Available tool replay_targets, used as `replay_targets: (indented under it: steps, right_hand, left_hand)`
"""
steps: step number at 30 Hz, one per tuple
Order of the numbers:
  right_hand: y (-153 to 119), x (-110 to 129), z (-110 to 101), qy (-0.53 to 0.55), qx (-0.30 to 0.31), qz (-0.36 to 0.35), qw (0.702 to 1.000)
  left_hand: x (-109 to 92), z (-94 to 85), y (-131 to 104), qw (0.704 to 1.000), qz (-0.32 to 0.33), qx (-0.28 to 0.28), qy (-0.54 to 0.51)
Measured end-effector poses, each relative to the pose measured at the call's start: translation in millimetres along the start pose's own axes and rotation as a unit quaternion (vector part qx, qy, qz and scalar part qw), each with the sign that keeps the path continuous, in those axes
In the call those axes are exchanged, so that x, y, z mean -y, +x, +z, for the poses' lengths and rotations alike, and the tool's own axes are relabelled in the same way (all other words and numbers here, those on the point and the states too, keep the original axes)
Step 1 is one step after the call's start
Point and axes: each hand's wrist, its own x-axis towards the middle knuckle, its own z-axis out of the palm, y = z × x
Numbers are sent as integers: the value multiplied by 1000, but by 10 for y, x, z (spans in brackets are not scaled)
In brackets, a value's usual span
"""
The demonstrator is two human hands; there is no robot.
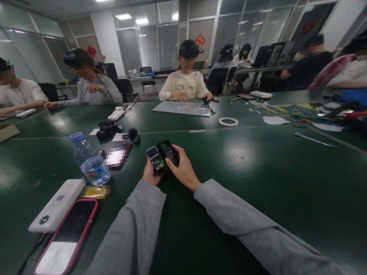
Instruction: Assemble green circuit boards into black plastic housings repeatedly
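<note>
Forearms [124, 243] angled inward toward the tabletop's [265, 180] far edge, the left hand [149, 174] grips the device [157, 162] and the right hand [186, 166] clamps the black case [169, 151] just beside it

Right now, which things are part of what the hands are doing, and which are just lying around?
In use:
small device with a screen, in the left hand
black casing, in the right hand

Just lying around, it seems:
bottle
white slab
pink-edged phone
yellow packet
white ring
</note>
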Motion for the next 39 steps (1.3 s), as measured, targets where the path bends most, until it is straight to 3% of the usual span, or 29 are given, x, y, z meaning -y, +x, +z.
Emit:
replay_targets:
  steps: [6, 12, 16, 19, 24, 27, 33, 39]
  right_hand:
    - [24, -28, -38, -28, -17, 28, 999]
    - [31, -132, -25, -17, -18, 63, 998]
    - [55, -245, -35, 68, -61, 123, 988]
    - [79, -315, -64, 153, -45, 169, 973]
    - [120, -357, -123, 156, -33, 156, 975]
    - [131, -370, -137, 170, -34, 162, 971]
    - [127, -377, -127, 172, 31, 153, 973]
    - [112, -390, -113, 132, 30, 167, 977]
  left_hand:
    - [17, 21, -15, 999, 0, 31, 8]
    - [5, 80, -79, 1000, 10, 21, 12]
    - [-3, 45, -61, 996, 16, 87, 12]
    - [2, 4, -24, 995, 33, 95, 11]
    - [1, -17, 1, 997, 36, 69, -3]
    - [-1, -2, -9, 997, 33, 76, -3]
    - [-7, 49, -54, 997, 37, 72, 5]
    - [-6, 52, -53, 996, 30, 78, 1]
